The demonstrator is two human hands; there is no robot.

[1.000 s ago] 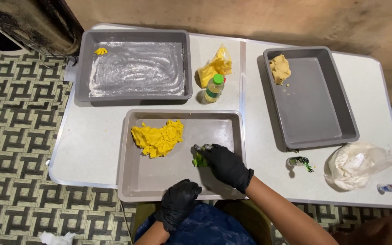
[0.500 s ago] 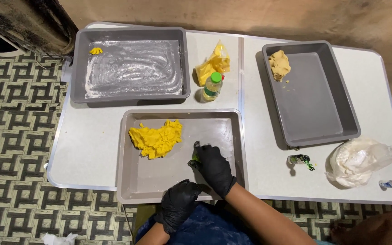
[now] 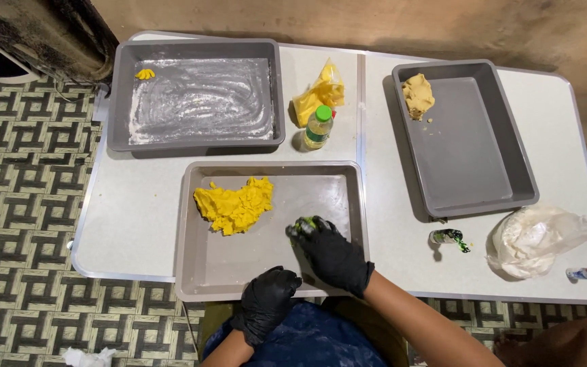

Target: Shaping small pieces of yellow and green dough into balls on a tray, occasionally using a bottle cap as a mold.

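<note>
Gripping small green-black tube (image 3: 305, 225) w/ my R hand (image 3: 334, 257) over near tray (image 3: 191, 272), tabletop front edge | L hand (image 3: 266, 302) curled loose, empty, at tray's front rim | tip: squeeze slow, keep nozzle aimed at yellow dough (image 3: 234, 204) | count: 3 grey trays, 2 tubes, 1 bottle (image 3: 318, 126)
</note>
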